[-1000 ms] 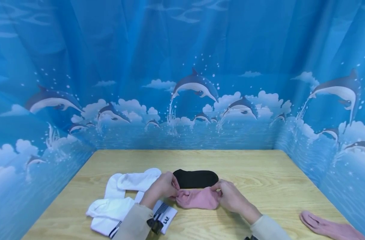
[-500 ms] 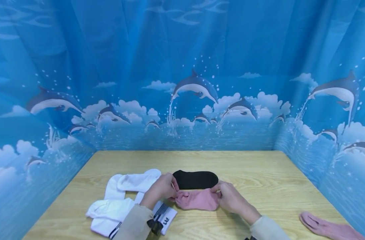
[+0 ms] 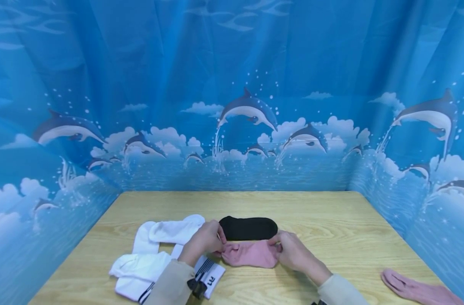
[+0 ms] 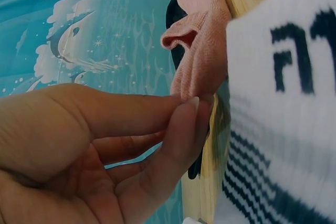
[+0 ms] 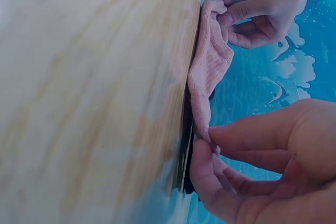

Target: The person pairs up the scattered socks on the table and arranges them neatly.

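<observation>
A pink ankle sock (image 3: 252, 255) lies stretched sideways between both hands, just in front of a black sock (image 3: 249, 228). My left hand (image 3: 208, 239) pinches its left end between thumb and fingertips; in the left wrist view the fabric bunches at those fingertips (image 4: 181, 119). My right hand (image 3: 293, 252) pinches the other end, which the right wrist view shows gathered between thumb and finger. A small fold with an opening shows near the left end of the pink sock (image 4: 202, 45). The black sock lies flat, its edge partly behind the left hand.
Several white socks (image 3: 140, 264) lie spread at the left, some overlapping. A white sock cuff with black stripes and lettering (image 3: 213, 277) is right beside the left wrist. Another pink sock (image 3: 418, 288) lies at the right front of the wooden table (image 3: 331, 212). A blue dolphin-print curtain (image 3: 232, 84) surrounds the table.
The left hand has shifted very slightly left, taking the left end of the pink sock along. Both hands keep their pinch; the other socks have stayed in place.
</observation>
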